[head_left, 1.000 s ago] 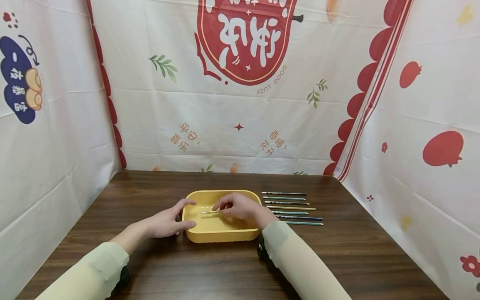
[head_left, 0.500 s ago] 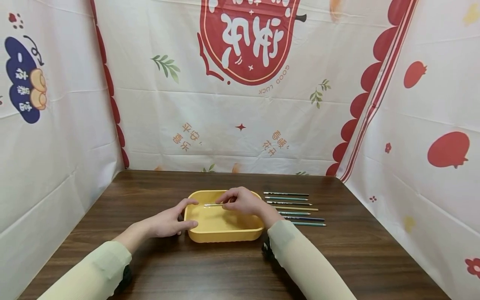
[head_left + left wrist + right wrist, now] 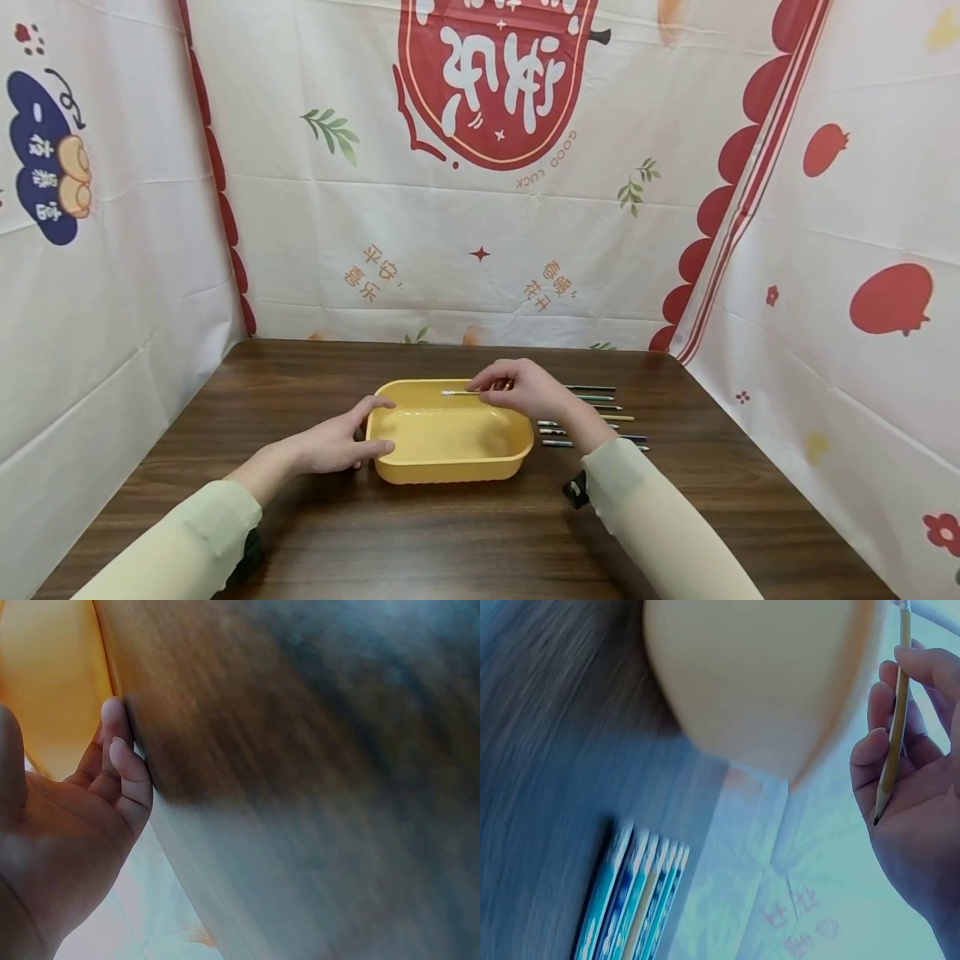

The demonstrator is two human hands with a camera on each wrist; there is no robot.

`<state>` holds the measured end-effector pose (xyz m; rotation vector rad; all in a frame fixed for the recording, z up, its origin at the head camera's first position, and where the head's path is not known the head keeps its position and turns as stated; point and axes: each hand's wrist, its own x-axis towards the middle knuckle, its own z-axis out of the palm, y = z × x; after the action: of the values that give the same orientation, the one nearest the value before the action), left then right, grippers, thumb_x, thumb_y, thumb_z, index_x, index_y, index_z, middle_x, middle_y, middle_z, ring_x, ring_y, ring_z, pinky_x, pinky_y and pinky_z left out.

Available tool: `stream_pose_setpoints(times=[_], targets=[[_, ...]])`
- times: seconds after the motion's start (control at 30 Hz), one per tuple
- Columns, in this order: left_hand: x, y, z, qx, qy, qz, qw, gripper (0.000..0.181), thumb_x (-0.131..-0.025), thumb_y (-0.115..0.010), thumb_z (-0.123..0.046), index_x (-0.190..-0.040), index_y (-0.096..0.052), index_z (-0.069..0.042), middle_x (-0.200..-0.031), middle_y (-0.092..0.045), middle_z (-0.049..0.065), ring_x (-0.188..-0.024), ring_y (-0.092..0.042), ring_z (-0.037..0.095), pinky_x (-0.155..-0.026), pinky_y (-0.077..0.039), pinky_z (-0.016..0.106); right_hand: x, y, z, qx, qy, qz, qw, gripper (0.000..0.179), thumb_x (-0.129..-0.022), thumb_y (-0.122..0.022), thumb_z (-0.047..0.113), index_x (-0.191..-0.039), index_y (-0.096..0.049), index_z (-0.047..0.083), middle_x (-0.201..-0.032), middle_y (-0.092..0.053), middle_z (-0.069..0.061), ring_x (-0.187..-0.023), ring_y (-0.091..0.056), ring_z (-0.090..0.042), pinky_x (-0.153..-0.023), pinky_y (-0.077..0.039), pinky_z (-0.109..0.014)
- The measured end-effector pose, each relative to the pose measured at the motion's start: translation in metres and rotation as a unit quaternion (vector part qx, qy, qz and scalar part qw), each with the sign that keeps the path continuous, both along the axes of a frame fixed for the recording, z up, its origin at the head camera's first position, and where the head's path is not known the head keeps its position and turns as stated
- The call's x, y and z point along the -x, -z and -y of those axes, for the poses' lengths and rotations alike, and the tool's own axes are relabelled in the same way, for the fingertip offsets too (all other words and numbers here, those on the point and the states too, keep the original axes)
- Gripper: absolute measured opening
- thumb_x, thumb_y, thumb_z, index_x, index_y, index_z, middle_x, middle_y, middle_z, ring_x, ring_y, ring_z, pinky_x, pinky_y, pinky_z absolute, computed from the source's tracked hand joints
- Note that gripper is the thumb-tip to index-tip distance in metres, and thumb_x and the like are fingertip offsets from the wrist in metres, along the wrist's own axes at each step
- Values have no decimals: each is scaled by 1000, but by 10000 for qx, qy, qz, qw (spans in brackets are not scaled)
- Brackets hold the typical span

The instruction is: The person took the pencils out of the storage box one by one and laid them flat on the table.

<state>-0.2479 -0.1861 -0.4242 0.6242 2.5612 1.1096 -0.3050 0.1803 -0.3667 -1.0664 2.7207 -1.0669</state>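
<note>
My right hand (image 3: 521, 392) pinches a yellow pencil (image 3: 896, 724) between thumb and fingers, above the far right part of a yellow tray (image 3: 450, 473). The pencil's white eraser end points left in the head view, and its sharpened dark tip lies by the palm in the right wrist view. At the tray's left end, my left hand (image 3: 337, 442) holds the wall, thumb and index finger over the rim. Its other fingers (image 3: 131, 769) are curled against the outside of the tray. No pencil lies on the visible floor of the tray.
Right of the tray, several pencils (image 3: 626, 418) lie side by side on the dark wooden table (image 3: 420, 542), mostly teal, black and blue, one yellowish. My right forearm partly covers them. Printed white cloth (image 3: 480, 217) stands behind the table and along both sides.
My right hand has lifted the yellow pencil from low inside the tray, up and rightward toward the far right rim. My left hand stays at the tray's left end.
</note>
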Motion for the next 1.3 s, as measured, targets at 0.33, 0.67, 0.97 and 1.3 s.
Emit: stream_pose_setpoints(times=[0.33,0.67,0.97,1.3], targets=[[-3,-3,0,43,4,-12,10000,75,-105,-72,-49,-164,-34,-24,-98,-63,10,-78,-65,21,-78,-53,38,-17,-1,-52,-27,387,62,9992,19,-103,-78,19,-120,-84,24,-112,-78,2,-88,-63,-17,-75,-54,-29],[-3,-2,0,49,-36,11,10000,74,-105,-72,-50,-163,-34,-25,-99,-63,10,-78,-66,21,-78,-52,39,-28,10,-90,-76,576,-212,9981,20,-99,-82,15,-118,-85,22,-109,-79,3,-85,-62,-10,-75,-54,-27],[-1,-2,-1,80,-38,-19,10000,74,-105,-73,-50,-163,-34,-26,-97,-63,9,-77,-66,21,-78,-52,39,-35,19,-119,-98,697,-53,9975,20,-100,-81,13,-119,-84,19,-109,-78,-2,-85,-62,-10,-75,-54,-27],[-3,-2,-2,70,-54,0,10000,75,-105,-73,-50,-164,-34,-25,-98,-63,10,-77,-65,21,-78,-52,39,-39,32,-143,-480,637,109,9968,17,-99,-81,15,-115,-85,19,-112,-78,0,-91,-62,-4,-78,-53,-26]])
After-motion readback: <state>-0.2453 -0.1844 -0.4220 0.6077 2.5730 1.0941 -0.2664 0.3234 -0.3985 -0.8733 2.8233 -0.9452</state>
